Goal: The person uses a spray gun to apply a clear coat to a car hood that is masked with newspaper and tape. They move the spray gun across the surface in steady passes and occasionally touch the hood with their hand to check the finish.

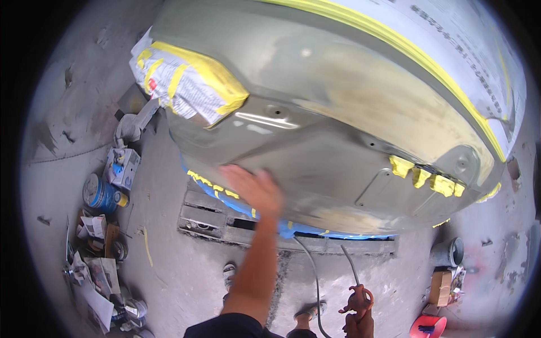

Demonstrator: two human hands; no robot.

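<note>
My left hand [256,186] lies open over the grey metal panel [315,163], fingers stretched leftward and slightly blurred; contact is hard to confirm. The panel carries paper-and-yellow-tape masking [186,79] at upper left, several yellow tape tabs [421,176] on the right and blue film [304,231] along its near edge. At lower right my right hand [356,320] grips a reddish air blow gun [362,296], with a grey hose [349,256] leading up from it toward the panel's underside.
A slatted pallet [203,225] lies beneath the panel on the concrete floor [169,281]. At left stand a blue bucket [98,192], boxes [121,174] and scraps [90,293]. At right are a grey bucket [448,252], a cardboard box [439,288] and a red basin [428,325].
</note>
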